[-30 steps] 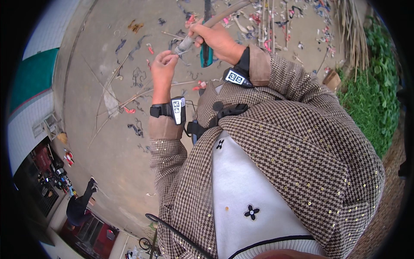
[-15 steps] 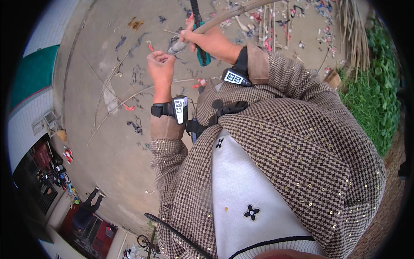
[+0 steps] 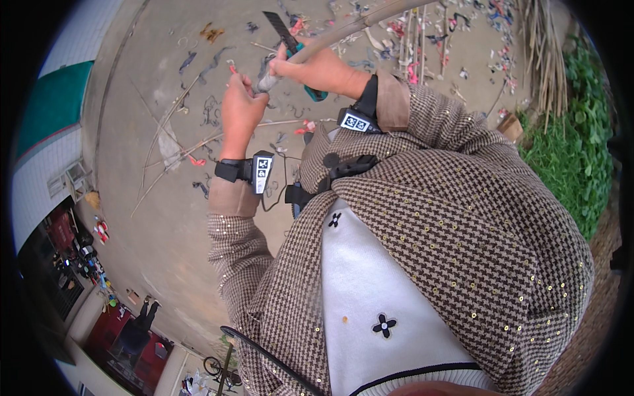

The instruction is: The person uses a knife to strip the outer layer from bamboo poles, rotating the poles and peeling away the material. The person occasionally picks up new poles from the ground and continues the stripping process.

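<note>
Right hand (image 3: 325, 70): gripped long tan wooden pole (image 3: 343, 30) and teal-handled black saw (image 3: 282, 32).
Left hand (image 3: 240, 109): curled at pole's grey end (image 3: 266, 83); grasp could not be confirmed.

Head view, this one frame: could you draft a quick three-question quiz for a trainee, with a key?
1. Multiple choice: besides the wooden pole, what does the right hand hold?
A) a red bucket
B) a teal-handled tool with a dark blade
C) a coil of rope
2. True or false: the tool's blade points back toward the person's chest.
3. Fill in: the ____ hand is the one by the pole's grey end.

Key: 1. B. 2. False; it points away from the checked jacket. 3. Left, the left hand.
</note>
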Tool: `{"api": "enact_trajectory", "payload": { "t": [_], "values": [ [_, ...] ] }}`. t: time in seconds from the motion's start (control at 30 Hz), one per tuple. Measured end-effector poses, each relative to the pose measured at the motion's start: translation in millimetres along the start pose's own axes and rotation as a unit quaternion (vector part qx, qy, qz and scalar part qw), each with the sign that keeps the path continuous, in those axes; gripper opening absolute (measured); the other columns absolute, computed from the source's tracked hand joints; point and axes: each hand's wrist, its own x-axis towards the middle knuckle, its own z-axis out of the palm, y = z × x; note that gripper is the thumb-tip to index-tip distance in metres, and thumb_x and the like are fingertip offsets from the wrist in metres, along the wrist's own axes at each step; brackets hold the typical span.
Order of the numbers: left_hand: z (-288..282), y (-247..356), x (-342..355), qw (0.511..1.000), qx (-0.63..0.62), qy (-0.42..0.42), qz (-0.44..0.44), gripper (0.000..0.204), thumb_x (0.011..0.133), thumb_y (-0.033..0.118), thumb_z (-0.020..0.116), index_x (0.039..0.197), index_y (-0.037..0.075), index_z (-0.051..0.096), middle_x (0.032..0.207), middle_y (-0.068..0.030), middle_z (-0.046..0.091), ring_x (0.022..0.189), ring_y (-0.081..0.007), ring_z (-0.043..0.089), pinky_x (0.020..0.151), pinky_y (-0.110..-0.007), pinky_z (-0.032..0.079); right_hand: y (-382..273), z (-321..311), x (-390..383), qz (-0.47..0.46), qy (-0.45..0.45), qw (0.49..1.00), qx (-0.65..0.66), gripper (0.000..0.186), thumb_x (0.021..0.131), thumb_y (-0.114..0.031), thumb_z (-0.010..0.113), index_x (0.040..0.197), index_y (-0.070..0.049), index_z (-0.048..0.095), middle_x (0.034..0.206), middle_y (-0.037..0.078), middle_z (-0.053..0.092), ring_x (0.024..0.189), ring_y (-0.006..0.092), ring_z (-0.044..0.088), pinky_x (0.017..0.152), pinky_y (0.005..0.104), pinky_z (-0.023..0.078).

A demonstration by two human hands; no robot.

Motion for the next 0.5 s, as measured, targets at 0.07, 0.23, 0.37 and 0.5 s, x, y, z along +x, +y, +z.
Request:
{"api": "enact_trajectory", "payload": {
  "t": [0.07,0.23,0.37,0.5],
  "values": [
    [-5,0,2,0.999,0.042,-0.022,0.025,0.037,0.062,0.013,0.069,0.091,0.003,0.048,0.065,-0.0071,0.051,0.059,-0.0218,0.052,0.057,-0.033,0.043,3,1,0,0.008,-0.014,1.000,-0.013,0.024,0.078,-0.027,0.066,0.078,-0.005,0.057,0.066,0.002,0.059,0.063,0.0115,0.055,0.061,0.0285,0.046],
    [-4,-14,3,0.999,0.005,-0.030,0.012,0.038,0.063,0.011,0.071,0.091,0.002,0.048,0.067,-0.0055,0.053,0.061,-0.0179,0.054,0.057,-0.030,0.044,8,3,-1,0.006,-0.040,0.999,-0.027,0.026,0.078,-0.029,0.066,0.080,-0.004,0.057,0.070,0.004,0.061,0.063,0.0132,0.054,0.063,0.0293,0.045],
    [15,-30,-11,0.940,-0.316,0.049,-0.122,0.036,0.071,0.008,0.071,0.097,-0.001,0.048,0.079,-0.0049,0.058,0.071,-0.0111,0.056,0.064,-0.023,0.045,7,3,-2,0.057,-0.032,0.996,0.059,0.023,0.081,-0.026,0.065,0.080,-0.004,0.058,0.072,0.004,0.063,0.061,0.0104,0.056,0.058,0.0263,0.046],
    [38,-40,-29,0.874,-0.449,0.077,-0.168,0.030,0.081,0.005,0.065,0.104,-0.004,0.048,0.090,-0.0077,0.060,0.081,-0.0114,0.057,0.072,-0.021,0.045,6,4,-1,0.085,-0.001,0.988,0.128,0.020,0.085,-0.022,0.062,0.080,-0.003,0.059,0.074,0.003,0.064,0.058,0.0073,0.056,0.051,0.0225,0.046]
  ]
}}
